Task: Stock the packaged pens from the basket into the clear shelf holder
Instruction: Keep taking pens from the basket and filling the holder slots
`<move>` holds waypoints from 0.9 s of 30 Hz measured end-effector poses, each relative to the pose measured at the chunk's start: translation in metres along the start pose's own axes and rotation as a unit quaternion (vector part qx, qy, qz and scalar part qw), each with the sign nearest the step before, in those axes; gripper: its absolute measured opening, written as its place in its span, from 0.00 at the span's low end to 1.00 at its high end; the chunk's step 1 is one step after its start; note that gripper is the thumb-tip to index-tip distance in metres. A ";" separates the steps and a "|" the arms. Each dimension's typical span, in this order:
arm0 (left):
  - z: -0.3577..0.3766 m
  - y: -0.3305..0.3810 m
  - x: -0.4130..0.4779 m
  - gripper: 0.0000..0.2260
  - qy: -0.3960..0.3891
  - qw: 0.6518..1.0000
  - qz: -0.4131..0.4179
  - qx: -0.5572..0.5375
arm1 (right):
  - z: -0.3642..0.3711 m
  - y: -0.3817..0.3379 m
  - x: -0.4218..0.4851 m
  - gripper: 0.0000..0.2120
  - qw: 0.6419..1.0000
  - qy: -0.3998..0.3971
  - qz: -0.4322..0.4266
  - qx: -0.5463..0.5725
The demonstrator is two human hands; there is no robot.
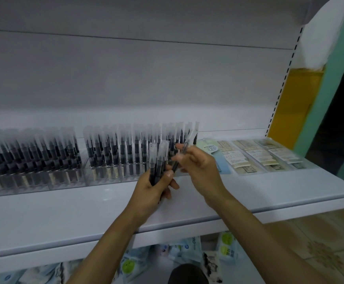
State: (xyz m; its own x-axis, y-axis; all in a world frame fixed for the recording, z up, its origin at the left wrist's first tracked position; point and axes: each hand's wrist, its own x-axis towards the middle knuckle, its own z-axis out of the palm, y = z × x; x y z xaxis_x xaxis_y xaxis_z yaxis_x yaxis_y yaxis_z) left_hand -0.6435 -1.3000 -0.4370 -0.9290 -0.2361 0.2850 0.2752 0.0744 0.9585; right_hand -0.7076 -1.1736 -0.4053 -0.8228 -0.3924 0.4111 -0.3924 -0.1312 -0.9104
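packs (179, 253) are seen under the white shelf (269, 197). above the shelf, a bundle of pens (156, 160) is gripped by the left hand (152, 189), and 1 pen (185, 148) is pinched by the right hand (200, 169). the holder (68, 179), set toward the back edge, is nearly filled, so only the bundle seems left. the basket is not seen. a tiled floor (321, 253) lies at right.

"PRO" on packet (194, 242), other print blurred

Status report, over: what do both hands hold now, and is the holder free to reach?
Left grip holds a bundle of pens. Right grip pinches one pen, tilted. Clear holder packed with pens, nothing blocking it.
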 end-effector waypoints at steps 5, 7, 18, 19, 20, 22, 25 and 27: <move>0.001 -0.001 0.002 0.09 0.010 1.000 -0.002 -0.005 | -0.005 0.009 -0.002 0.08 0.988 0.129 0.007 0.080; 0.000 -0.002 0.003 0.09 0.012 1.000 -0.010 -0.012 | -0.021 0.009 0.015 0.09 0.958 0.240 0.015 0.158; 0.000 -0.007 0.007 0.11 0.013 1.000 0.003 0.029 | -0.021 0.059 0.058 0.08 0.938 0.284 -0.168 -0.104; 0.001 -0.006 0.008 0.12 0.012 0.999 0.003 0.030 | -0.020 0.062 0.059 0.09 0.933 0.292 -0.174 -0.116; 0.001 -0.006 0.008 0.13 0.011 0.999 0.002 0.030 | -0.019 0.064 0.061 0.10 0.929 0.300 -0.176 -0.124; 0.001 -0.007 0.009 0.14 0.012 1.000 0.000 0.029 | -0.018 0.068 0.062 0.13 0.927 0.304 -0.171 -0.139; 0.002 -0.008 0.010 0.15 0.018 0.999 -0.006 0.026 | -0.019 0.067 0.066 0.14 0.929 0.288 -0.179 -0.149; 0.002 -0.008 0.011 0.15 0.022 0.999 -0.010 0.024 | -0.021 0.065 0.071 0.14 0.933 0.270 -0.184 -0.151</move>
State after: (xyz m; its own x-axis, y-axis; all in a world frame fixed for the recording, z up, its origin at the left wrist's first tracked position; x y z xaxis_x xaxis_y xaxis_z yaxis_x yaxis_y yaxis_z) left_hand -0.6560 -1.3014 -0.4414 -0.9223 -0.2803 0.2662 0.2430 0.1152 0.9632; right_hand -0.8003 -1.1911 -0.4339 -0.6642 0.1561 0.7311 -0.7203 0.1282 -0.6817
